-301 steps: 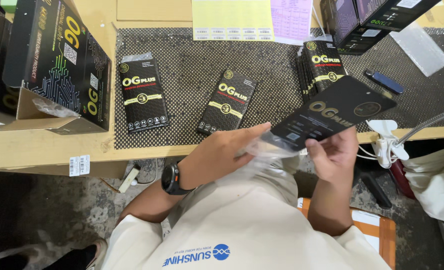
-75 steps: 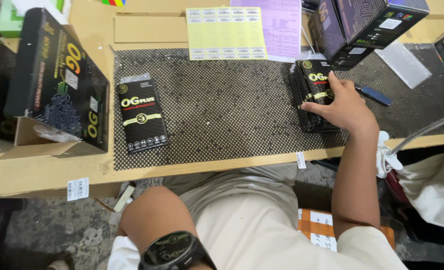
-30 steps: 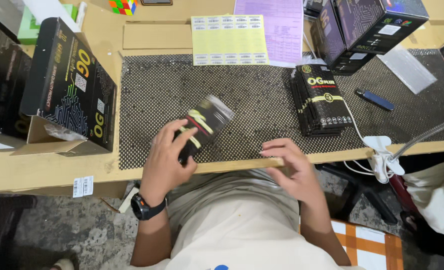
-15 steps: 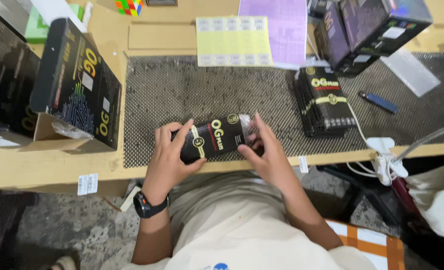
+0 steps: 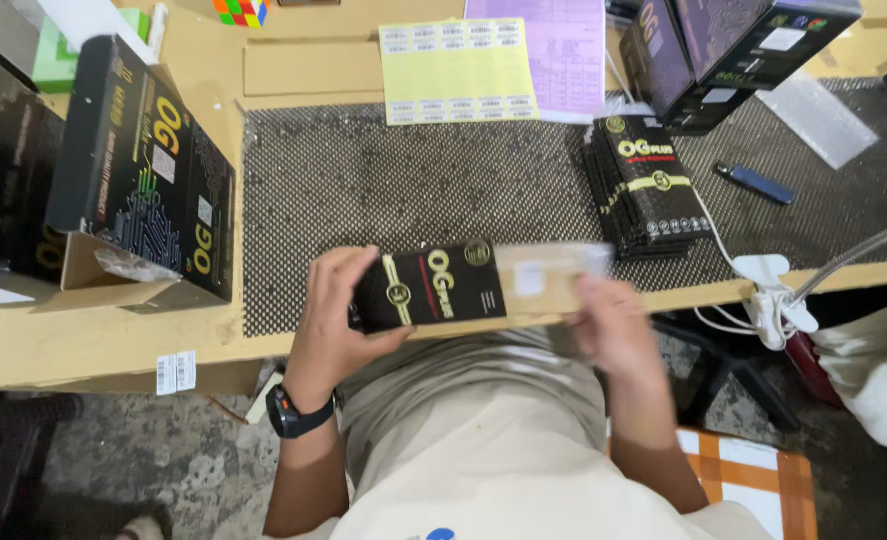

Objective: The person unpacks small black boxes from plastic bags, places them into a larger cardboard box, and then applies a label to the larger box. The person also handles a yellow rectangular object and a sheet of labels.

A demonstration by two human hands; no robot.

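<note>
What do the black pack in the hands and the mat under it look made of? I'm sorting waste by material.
The black pack looks like glossy printed card or plastic film, judging by its flat faces and sheen. The mat looks like soft rubbery mesh, given its dotted open weave. The left hand grips the pack.

Even, bright overhead light, soft shadows; motion blur on the right hand (image 5: 614, 320).

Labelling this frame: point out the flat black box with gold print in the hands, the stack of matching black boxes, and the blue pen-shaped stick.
Flat black box with gold print (image 5: 432, 288), head view, front face.
Stack of matching black boxes (image 5: 647, 190), head view, top box.
Blue pen-shaped stick (image 5: 756, 184), head view, mid-body.
</note>
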